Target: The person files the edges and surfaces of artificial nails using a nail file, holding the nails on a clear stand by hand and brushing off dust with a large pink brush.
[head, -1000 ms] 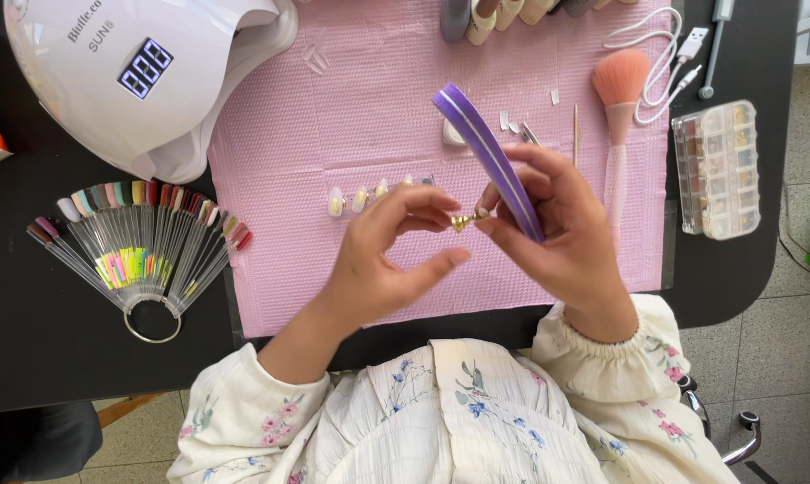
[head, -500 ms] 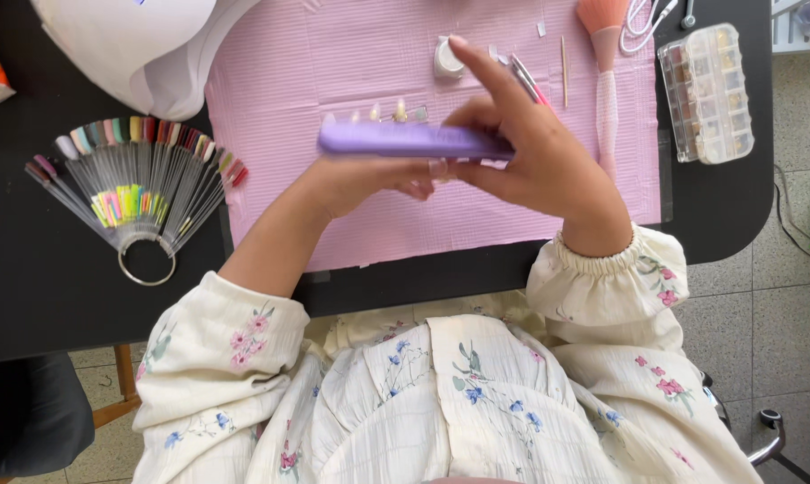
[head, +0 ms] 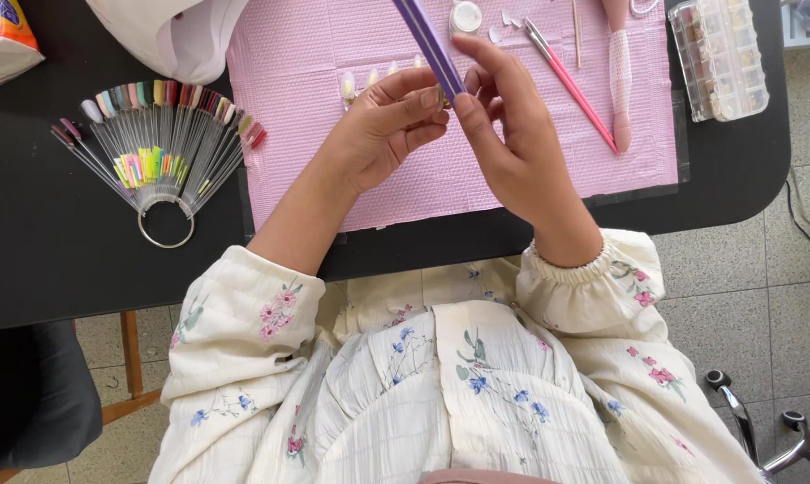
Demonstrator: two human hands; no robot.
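Both hands sit over the pink mat point(head: 477, 193) on the black counter point(head: 56, 251). Right hand point(head: 512, 134) is closed round a purple nail file point(head: 430, 45), thumb & fingers pinching its lower end; file slants up to 11 o'clock, top cut off by frame edge. Left hand point(head: 383, 125) is curled, fingertips pinched vs. the file; whatever it grips is hidden behind file & fingers, can't tell. At 9 o'clock of the hands: fan of colour swatch sticks point(head: 159, 134) on a ring. At 2 o'clock: pink tweezers point(head: 571, 85), pink brush point(head: 618, 72), clear bead box point(head: 719, 54). Row of false nail tips point(head: 369, 79) just behind left hand, partly covered. White lamp point(head: 168, 31) at 10 o'clock, mostly cut off.
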